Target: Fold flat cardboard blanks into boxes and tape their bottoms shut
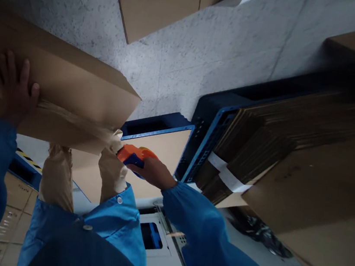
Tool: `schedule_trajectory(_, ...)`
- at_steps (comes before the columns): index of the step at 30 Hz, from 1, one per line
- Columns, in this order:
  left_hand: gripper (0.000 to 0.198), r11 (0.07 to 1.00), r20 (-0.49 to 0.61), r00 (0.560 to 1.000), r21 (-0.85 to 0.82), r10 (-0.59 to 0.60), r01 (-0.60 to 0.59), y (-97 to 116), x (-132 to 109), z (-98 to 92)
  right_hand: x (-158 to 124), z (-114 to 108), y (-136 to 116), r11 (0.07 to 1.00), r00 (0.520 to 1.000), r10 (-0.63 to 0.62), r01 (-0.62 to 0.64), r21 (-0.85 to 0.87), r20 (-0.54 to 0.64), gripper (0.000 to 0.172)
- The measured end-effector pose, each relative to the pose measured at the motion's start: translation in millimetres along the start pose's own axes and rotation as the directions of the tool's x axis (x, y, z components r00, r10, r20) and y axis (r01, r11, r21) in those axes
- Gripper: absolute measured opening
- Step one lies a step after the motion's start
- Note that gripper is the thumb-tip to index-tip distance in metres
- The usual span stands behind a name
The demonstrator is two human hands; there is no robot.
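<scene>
Left hand (19,94) spread flat, fingers apart, on a cardboard box (82,87) at frame left; right hand (153,171) clamped on an orange tape dispenser (129,153) near frame centre, by the box's end.

Orange-and-navy tape dispenser (129,153); brown carton (66,85) at nine o'clock; black-and-yellow striped tape (30,160) at eight; speckled grey floor (174,58) at twelve.

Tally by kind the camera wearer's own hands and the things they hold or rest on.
Left hand and right hand: 2
Box: 1
Tape dispenser: 1
Total: 4
</scene>
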State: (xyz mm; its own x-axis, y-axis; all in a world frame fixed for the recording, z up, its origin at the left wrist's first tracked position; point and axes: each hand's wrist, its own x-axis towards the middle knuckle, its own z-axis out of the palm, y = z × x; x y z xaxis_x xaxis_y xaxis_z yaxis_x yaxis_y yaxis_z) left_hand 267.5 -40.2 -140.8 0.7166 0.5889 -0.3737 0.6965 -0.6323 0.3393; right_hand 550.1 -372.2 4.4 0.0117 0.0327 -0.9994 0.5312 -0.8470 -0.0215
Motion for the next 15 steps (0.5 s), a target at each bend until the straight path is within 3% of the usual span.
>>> schedule_trajectory(5, 0.074, 0.991, -0.072, 0.991, 0.082, 0.116, -0.11, -10, 3, 4.9, 21, -9, 38, 0.997, 1.0, -0.01, 0.01, -0.074, 0.007, 0.047)
schedule_trajectory(11, 0.076, 0.992, -0.044, 0.996, 0.108, 0.077, -0.072, -4, 8, 0.3, 65, -14, 30, 0.996, 0.998, 0.022, -0.026, -0.081, -0.051, 0.05)
schedule_trajectory(15, 0.081, 0.994, 0.022, 0.999, 0.112, -0.024, 0.021, 1, 9, -7.3, 84, -12, 17, 0.996, 0.998, 0.049, -0.053, -0.071, -0.048, 0.056)
